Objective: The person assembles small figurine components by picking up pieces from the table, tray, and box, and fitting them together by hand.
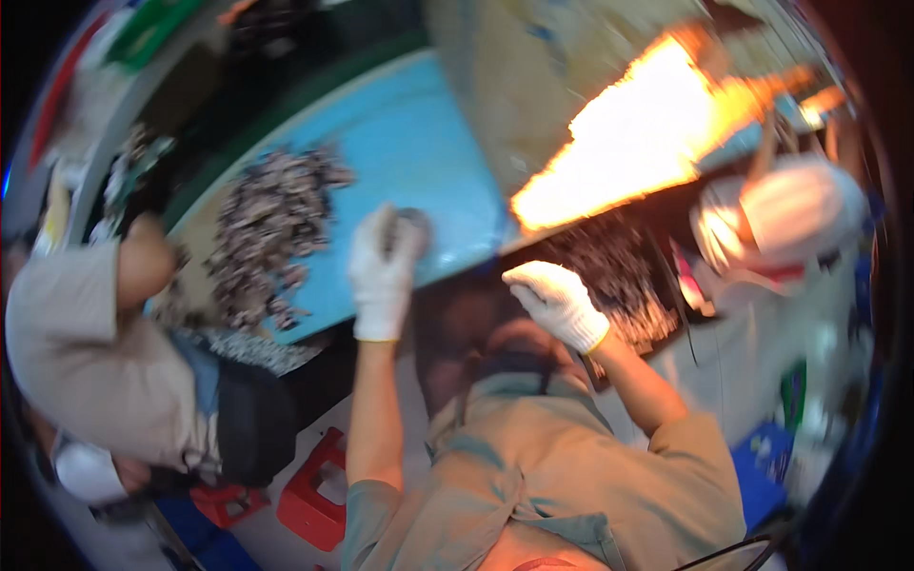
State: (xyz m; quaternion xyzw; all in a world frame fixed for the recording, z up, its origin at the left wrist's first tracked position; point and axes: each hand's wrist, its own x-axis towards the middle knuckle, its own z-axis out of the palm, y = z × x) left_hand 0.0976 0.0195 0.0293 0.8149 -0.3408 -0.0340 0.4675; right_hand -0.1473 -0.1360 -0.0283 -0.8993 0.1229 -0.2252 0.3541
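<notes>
Blue tabletop [419, 133] carries a heap of dark small pieces [271, 228] toward its left edge. At its near edge the gloved left hand [383, 266] closes around one dark piece [411, 224]; keeping that hold firm seems wise. The right hand [557, 303], just off the table's near right corner, hangs loosely curled, empty.

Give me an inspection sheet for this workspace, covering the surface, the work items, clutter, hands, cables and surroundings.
Surface: blue table top, partly bare.
Work items: heap of small dark pieces on it; dark tray of similar pieces beside it.
Clutter: red stools on the floor.
Hands: left hand, white glove, holds a dark piece; right hand, gloved, over the tray, grip unclear.
Cables: nothing seen.
Surroundings: co-worker in beige to the left; another in white to the right; bright glare above.
</notes>
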